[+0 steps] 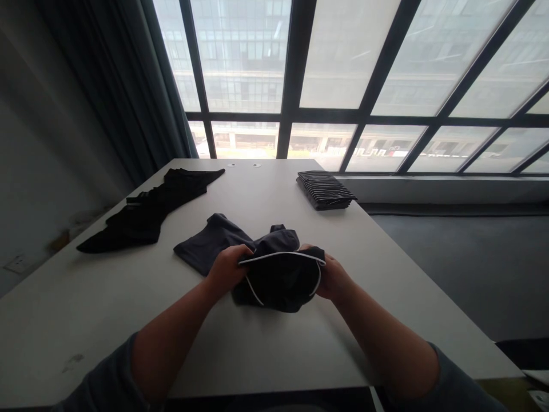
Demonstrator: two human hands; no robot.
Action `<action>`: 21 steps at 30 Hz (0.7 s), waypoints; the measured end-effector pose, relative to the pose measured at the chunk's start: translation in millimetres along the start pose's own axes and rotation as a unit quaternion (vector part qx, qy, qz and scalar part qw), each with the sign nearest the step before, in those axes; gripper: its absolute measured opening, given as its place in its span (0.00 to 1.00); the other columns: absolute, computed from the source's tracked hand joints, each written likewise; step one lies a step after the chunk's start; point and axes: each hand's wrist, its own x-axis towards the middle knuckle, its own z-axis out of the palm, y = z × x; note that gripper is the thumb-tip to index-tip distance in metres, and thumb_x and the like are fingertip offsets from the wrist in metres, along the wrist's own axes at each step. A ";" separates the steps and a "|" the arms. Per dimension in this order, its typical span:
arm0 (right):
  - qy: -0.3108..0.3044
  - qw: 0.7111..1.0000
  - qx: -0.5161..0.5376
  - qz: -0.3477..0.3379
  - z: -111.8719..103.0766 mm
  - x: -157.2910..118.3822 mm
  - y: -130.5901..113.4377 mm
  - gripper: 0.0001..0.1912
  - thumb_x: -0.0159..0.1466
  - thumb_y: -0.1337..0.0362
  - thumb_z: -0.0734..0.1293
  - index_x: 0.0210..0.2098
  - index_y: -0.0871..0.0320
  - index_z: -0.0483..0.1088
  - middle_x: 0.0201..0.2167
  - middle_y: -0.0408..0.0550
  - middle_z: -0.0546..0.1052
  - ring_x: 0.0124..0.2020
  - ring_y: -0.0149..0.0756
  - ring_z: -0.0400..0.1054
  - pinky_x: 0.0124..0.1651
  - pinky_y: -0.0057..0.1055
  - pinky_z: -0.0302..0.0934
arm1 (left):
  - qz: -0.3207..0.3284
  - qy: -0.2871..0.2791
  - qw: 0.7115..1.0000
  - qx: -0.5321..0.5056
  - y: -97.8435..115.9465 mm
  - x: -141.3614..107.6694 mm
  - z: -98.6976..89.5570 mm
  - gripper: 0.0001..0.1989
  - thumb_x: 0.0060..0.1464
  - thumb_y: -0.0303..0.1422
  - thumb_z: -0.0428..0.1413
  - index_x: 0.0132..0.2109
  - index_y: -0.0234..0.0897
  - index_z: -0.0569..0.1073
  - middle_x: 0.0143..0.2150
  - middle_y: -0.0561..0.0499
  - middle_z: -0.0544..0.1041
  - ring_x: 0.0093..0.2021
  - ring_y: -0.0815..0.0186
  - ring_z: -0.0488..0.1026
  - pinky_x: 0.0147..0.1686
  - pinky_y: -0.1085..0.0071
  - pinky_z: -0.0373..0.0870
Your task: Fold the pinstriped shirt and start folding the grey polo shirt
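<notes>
A dark grey garment with white cord lies bunched on the white table in front of me. Its kind is hard to make out; one flat part spreads to the far left, and the near part shows a black inside. Closed on the left end of its white-lined edge is my left hand. My right hand grips the opposite end, its fingers partly hidden by the cloth. Between the two hands the edge is stretched into an opening, with lengths of white cord hanging down on both sides.
Crumpled black clothing lies along the table's left side. A folded striped cloth sits near the far right edge, on a folded dark piece. Beyond the table are tall windows, with a dark curtain at the left.
</notes>
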 end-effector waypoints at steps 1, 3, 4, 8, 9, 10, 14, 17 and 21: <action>0.026 1.000 0.005 -0.001 -1.3 0.9 0.3 0.26 0.57 0.45 0.78 0.44 0.57 0.73 0.35 0.46 0.76 0.36 0.33 0.72 0.40 0.29 0.70 | -0.055 0.019 0.997 -0.050 -1.1 0.3 0.6 0.03 0.52 0.28 0.58 0.35 0.38 0.75 0.33 0.52 0.79 0.35 0.62 0.76 0.40 0.67 0.71; 0.086 0.996 -0.002 -0.010 -5.3 6.8 0.1 0.28 0.56 0.47 0.78 0.47 0.57 0.72 0.38 0.47 0.77 0.37 0.34 0.72 0.40 0.29 0.70 | -0.151 0.057 0.974 -0.159 -3.6 1.9 2.6 0.06 0.54 0.35 0.59 0.35 0.38 0.72 0.29 0.55 0.75 0.30 0.65 0.72 0.33 0.71 0.68; 0.118 0.993 -0.014 -0.023 -8.0 10.9 -0.3 0.28 0.55 0.48 0.78 0.48 0.57 0.72 0.39 0.47 0.77 0.38 0.35 0.73 0.40 0.29 0.70 | -0.191 0.070 0.955 -0.216 -5.0 3.0 4.0 0.10 0.54 0.39 0.61 0.35 0.39 0.70 0.29 0.56 0.74 0.29 0.66 0.71 0.31 0.72 0.68; 0.196 0.967 -0.110 -0.124 -18.6 23.9 -1.1 0.27 0.58 0.48 0.73 0.52 0.55 0.69 0.49 0.49 0.76 0.47 0.36 0.73 0.44 0.29 0.70 | -0.278 0.068 0.888 -0.359 -9.3 5.6 8.6 0.22 0.50 0.48 0.66 0.43 0.39 0.69 0.33 0.56 0.74 0.31 0.65 0.73 0.32 0.70 0.72; 0.196 0.959 -0.150 -0.142 -19.7 24.7 -0.3 0.28 0.60 0.46 0.71 0.54 0.54 0.68 0.51 0.49 0.75 0.50 0.36 0.72 0.47 0.30 0.70 | -0.276 0.067 0.889 -0.359 -9.5 5.6 8.8 0.24 0.50 0.49 0.67 0.44 0.39 0.70 0.33 0.56 0.74 0.32 0.65 0.73 0.32 0.71 0.71; 0.191 0.949 -0.199 -0.152 -19.9 24.5 1.0 0.29 0.62 0.44 0.69 0.56 0.54 0.68 0.53 0.50 0.75 0.52 0.37 0.71 0.50 0.32 0.70 | -0.265 0.066 0.898 -0.346 -9.1 5.2 8.6 0.24 0.49 0.49 0.68 0.45 0.39 0.71 0.33 0.55 0.74 0.32 0.66 0.72 0.33 0.72 0.70; 0.184 0.874 -0.418 -0.168 -16.5 20.7 6.7 0.28 0.62 0.47 0.71 0.56 0.55 0.71 0.52 0.52 0.75 0.55 0.40 0.70 0.56 0.36 0.67 | -0.211 0.047 0.933 -0.289 -3.9 3.5 5.9 0.22 0.49 0.48 0.70 0.42 0.37 0.77 0.37 0.52 0.78 0.37 0.66 0.73 0.39 0.72 0.70; 0.194 0.819 -0.509 -0.183 -20.2 21.3 5.0 0.17 0.63 0.52 0.68 0.44 0.58 0.77 0.47 0.51 0.75 0.49 0.37 0.70 0.55 0.36 0.66 | -0.212 0.035 0.926 -0.311 -0.7 3.3 4.8 0.22 0.48 0.48 0.72 0.42 0.36 0.79 0.38 0.51 0.80 0.39 0.65 0.75 0.41 0.72 0.71; 0.236 0.837 -0.470 -0.151 -35.6 25.2 -3.8 0.15 0.63 0.52 0.69 0.38 0.59 0.77 0.35 0.48 0.75 0.35 0.32 0.67 0.42 0.30 0.64 | -0.280 0.007 0.866 -0.414 -3.5 4.4 1.3 0.22 0.45 0.43 0.75 0.41 0.35 0.80 0.36 0.51 0.80 0.35 0.66 0.76 0.35 0.74 0.74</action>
